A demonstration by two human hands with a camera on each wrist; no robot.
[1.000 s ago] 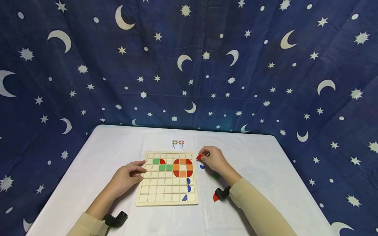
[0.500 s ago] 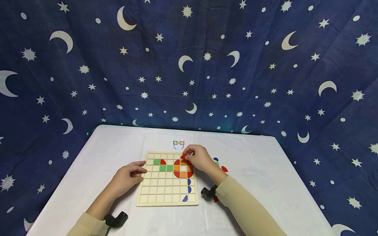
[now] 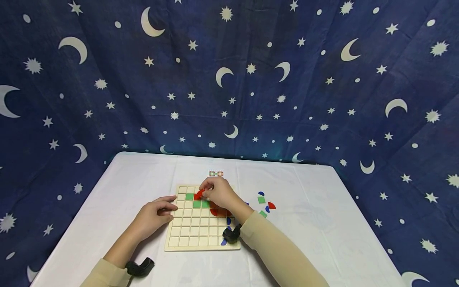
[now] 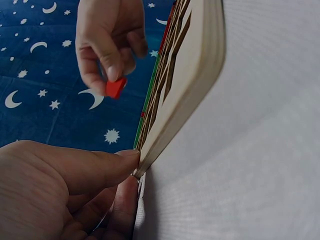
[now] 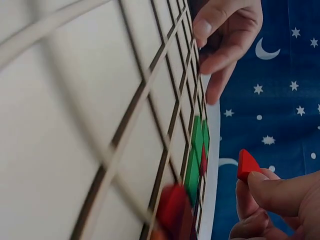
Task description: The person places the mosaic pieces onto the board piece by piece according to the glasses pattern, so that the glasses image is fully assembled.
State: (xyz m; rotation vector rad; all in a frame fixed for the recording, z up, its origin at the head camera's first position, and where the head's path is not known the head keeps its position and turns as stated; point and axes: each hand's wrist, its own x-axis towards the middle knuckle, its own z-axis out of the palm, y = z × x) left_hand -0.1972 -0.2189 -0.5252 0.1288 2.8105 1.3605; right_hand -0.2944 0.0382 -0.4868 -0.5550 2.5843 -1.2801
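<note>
A pale wooden grid board lies on the table with coloured tiles in several cells. My right hand holds a red quarter-circle tile between thumb and fingers, over the board's upper middle. Below it in the head view sit a red tile and green square tiles. The hand and forearm cover much of the red and orange ring. My left hand rests with its fingertips against the board's left edge; in the left wrist view its thumb touches that edge.
Right of the board lie loose tiles: a red quarter-circle, a green square and blue ones. A small pattern card lies beyond the board, partly covered by the right hand. A starry cloth hangs behind the table.
My right hand has carried the red quarter-circle tile leftward, from beside the board's right edge to above its upper middle. The left hand has stayed at the left edge.
</note>
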